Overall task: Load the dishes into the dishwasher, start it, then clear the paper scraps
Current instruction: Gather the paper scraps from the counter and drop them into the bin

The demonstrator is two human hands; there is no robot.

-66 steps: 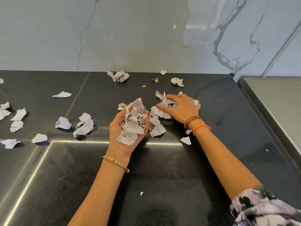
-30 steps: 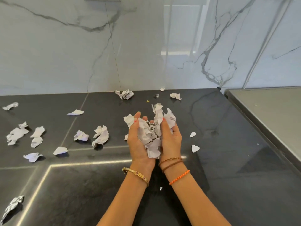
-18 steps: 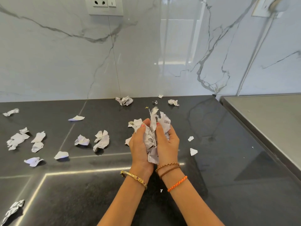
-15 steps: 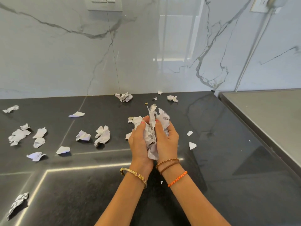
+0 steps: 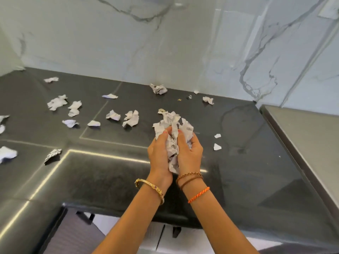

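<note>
head view: the left hand (image 5: 159,153) and right hand (image 5: 189,153) pressed a wad of paper scraps (image 5: 173,129) between them above the middle of the dark counter (image 5: 247,171), each grip curled round the wad. loose scraps (image 5: 131,118) lay toward the counter's left and back edges.

Bright, soft daylight; glare streaks the countertop (image 5: 91,176); edges blurred.
</note>
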